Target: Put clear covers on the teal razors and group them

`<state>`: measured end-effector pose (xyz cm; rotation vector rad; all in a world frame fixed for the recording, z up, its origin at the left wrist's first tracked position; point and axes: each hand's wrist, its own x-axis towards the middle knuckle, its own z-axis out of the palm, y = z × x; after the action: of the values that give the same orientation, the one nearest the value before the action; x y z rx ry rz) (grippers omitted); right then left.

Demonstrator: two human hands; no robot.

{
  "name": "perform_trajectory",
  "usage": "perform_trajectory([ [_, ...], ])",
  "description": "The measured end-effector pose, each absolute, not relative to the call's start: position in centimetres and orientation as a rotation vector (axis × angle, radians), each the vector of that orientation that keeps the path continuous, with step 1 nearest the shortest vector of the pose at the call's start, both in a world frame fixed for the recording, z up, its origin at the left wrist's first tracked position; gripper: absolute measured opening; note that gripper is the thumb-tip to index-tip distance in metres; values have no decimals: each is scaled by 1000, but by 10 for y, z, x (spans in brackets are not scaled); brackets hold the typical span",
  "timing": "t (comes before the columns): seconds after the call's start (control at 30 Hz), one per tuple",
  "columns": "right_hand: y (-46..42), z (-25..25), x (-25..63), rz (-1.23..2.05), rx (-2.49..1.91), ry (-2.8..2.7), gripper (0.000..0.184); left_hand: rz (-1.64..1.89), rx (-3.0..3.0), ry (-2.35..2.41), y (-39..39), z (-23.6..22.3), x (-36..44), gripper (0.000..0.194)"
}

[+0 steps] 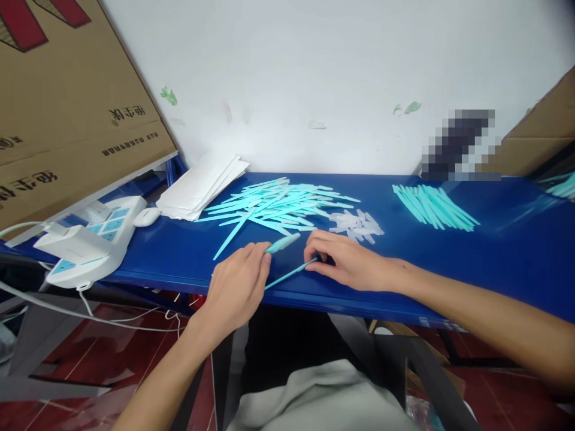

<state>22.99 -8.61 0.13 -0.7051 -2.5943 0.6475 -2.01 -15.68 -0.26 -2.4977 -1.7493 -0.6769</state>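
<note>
My left hand point(240, 281) is closed round a small bunch of slim turquoise sticks point(284, 242), whose pale tips point right. My right hand point(344, 257) pinches the upper end of a single turquoise stick point(290, 276) between thumb and fingers. The stick's lower end reaches down beside my left hand. Just beyond my hands lies a loose heap of turquoise sticks point(274, 203). Small translucent caps point(357, 224) are piled behind my right hand. Farther right, more turquoise sticks point(435, 206) lie roughly side by side.
White envelopes or flat packets point(202, 182) are stacked at the back left. A white power strip point(108, 239) with plugged-in adapters and a white mouse point(147, 216) sit on the left. A large cardboard box point(76, 108) stands behind them. The blue table point(507, 257) meets a white wall.
</note>
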Motion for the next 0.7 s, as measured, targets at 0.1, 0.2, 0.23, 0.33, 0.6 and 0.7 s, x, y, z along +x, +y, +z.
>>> perform_trajectory([
  [0.1, -89, 0, 229, 555, -670, -2529, 16, -540, -2576, -1724, -162, -4, -14, 40],
  [0.2, -91, -3, 229, 429, -595, -2441, 14, -458, -2598, -1677, -166, -8, -6, 45],
  [0.23, -92, -4, 230, 384, -557, -2417, 13, -431, -2584, -1663, -166, -9, -4, 45],
  [0.33, -90, -6, 230, 218, -483, -2384, 13, -370, -2563, -1625, -163, -13, 1, 33],
  [0.6, -86, 3, 229, -292, -410, -2387, 21, -522, -2881, -1664, -168, 7, 4, 23],
  [0.7, -85, 5, 232, -318, -408, -2336, 21, -637, -2951, -1715, -170, 16, 10, 24],
])
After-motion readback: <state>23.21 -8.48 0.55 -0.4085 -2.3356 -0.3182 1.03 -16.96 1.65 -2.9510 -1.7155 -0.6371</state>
